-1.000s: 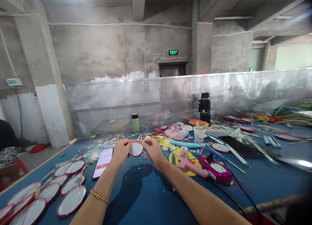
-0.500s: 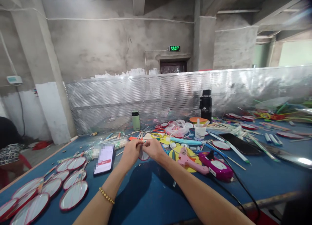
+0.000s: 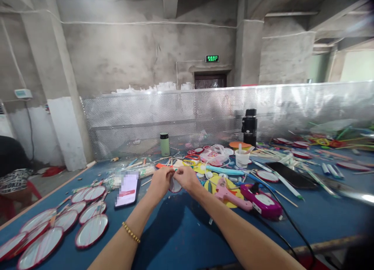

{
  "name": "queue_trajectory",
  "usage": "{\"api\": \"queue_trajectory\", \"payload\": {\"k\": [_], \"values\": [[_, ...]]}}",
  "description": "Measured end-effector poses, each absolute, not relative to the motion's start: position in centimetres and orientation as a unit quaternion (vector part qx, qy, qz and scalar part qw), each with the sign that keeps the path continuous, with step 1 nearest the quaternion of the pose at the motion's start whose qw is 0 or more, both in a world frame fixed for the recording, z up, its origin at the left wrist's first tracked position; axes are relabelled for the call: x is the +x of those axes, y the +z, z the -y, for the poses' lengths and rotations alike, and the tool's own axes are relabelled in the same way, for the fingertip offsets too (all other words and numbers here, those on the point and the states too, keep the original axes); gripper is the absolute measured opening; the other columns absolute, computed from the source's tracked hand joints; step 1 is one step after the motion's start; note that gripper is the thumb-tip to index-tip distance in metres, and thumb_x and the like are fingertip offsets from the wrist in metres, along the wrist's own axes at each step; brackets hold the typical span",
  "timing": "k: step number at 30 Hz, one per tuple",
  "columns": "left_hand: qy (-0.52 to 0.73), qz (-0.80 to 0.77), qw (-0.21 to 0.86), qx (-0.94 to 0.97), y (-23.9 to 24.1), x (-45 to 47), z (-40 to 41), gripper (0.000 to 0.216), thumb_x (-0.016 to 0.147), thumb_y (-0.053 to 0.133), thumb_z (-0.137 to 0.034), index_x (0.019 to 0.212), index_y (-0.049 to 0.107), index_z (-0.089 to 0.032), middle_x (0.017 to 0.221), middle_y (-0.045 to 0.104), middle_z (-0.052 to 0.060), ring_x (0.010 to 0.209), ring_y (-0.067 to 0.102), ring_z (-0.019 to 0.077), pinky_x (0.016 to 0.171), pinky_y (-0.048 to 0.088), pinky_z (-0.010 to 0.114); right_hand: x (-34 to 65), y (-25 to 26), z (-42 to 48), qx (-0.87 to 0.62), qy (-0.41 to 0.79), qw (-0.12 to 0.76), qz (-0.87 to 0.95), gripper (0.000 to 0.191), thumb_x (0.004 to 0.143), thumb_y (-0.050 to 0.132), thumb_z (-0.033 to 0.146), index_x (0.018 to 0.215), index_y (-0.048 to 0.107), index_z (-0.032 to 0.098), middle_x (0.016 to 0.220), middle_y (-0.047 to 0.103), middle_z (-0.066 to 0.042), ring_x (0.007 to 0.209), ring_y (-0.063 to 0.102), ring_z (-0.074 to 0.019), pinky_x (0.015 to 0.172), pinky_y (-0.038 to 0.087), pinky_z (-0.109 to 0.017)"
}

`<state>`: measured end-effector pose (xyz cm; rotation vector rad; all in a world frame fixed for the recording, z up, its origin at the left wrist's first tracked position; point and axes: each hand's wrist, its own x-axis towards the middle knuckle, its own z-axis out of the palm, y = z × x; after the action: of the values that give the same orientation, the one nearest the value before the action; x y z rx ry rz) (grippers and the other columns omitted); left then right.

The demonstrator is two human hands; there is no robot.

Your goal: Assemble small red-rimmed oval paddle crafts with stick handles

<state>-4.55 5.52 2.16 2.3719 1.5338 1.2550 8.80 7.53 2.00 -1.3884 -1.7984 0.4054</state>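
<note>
My left hand (image 3: pixel 160 182) and my right hand (image 3: pixel 187 179) meet above the middle of the table, fingers pinched close together. Between them hangs a small round pale disc (image 3: pixel 175 186), its upper part covered by my fingers. A bit of green shows at the right fingertips; what it belongs to is too small to tell. Left of my hands lies a phone (image 3: pixel 127 190) with a lit screen. To the right, a pink glue gun (image 3: pixel 230 196) rests on a yellow piece (image 3: pixel 214 182).
Several red-rimmed white discs (image 3: pixel 92 230) lie at the left. On the right are a purple device (image 3: pixel 261 202) with black cables, a dark phone (image 3: pixel 290 175) and a white cup (image 3: pixel 242 159). A green bottle (image 3: pixel 164 145) and black flask (image 3: pixel 249 127) stand before the perforated metal screen (image 3: pixel 140 118).
The whole view has shifted slightly, so things sit a little further right. My hands stay together at the disc, and more of it shows below my fingers.
</note>
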Motion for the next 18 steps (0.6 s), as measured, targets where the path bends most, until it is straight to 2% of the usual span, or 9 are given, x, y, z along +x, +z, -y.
{"api": "queue_trajectory", "payload": {"k": [4, 7, 12, 18], "values": [[0.406, -0.487, 0.020, 0.773, 1.9, -4.5, -5.6, 0.029, 0.085, 0.046, -0.010, 0.094, 0.073, -0.017, 0.094, 0.073, 0.008, 0.088, 0.064, 0.0192, 0.077, 0.044, 0.028, 8.8, 2.2, -6.9, -0.571, 0.096, 0.405, 0.708, 0.010, 0.067, 0.058, 0.020, 0.061, 0.066, 0.019, 0.069, 0.067, -0.003, 0.071, 0.058, -0.0166, 0.060, 0.032, -0.024], [0.402, -0.479, 0.015, 0.780, 1.9, -4.4, -5.5, 0.029, 0.085, 0.045, -0.011, 0.090, 0.073, -0.017, 0.090, 0.073, 0.008, 0.085, 0.064, 0.0185, 0.075, 0.043, 0.027, 8.9, 2.3, -6.5, -0.585, 0.059, 0.389, 0.710, 0.011, 0.068, 0.056, 0.022, 0.063, 0.066, 0.020, 0.069, 0.067, -0.003, 0.070, 0.058, -0.0162, 0.058, 0.030, -0.024], [0.394, -0.479, 0.021, 0.784, 2.0, -4.4, -5.3, 0.029, 0.084, 0.044, -0.012, 0.081, 0.073, -0.015, 0.082, 0.072, 0.008, 0.076, 0.063, 0.0177, 0.068, 0.041, 0.026, 9.2, 2.6, -6.8, -0.564, 0.079, 0.400, 0.718, 0.010, 0.068, 0.058, 0.025, 0.062, 0.063, 0.019, 0.066, 0.063, -0.002, 0.067, 0.055, -0.0156, 0.057, 0.030, -0.024], [0.398, -0.480, 0.045, 0.781, 2.3, -4.4, -5.3, 0.029, 0.085, 0.045, -0.016, 0.080, 0.073, -0.015, 0.079, 0.071, 0.009, 0.075, 0.062, 0.0178, 0.067, 0.041, 0.026, 9.4, 2.2, -8.3, -0.537, 0.118, 0.409, 0.728, 0.011, 0.068, 0.059, 0.021, 0.058, 0.062, 0.017, 0.058, 0.059, 0.001, 0.062, 0.054, -0.0126, 0.056, 0.033, -0.022]]}}
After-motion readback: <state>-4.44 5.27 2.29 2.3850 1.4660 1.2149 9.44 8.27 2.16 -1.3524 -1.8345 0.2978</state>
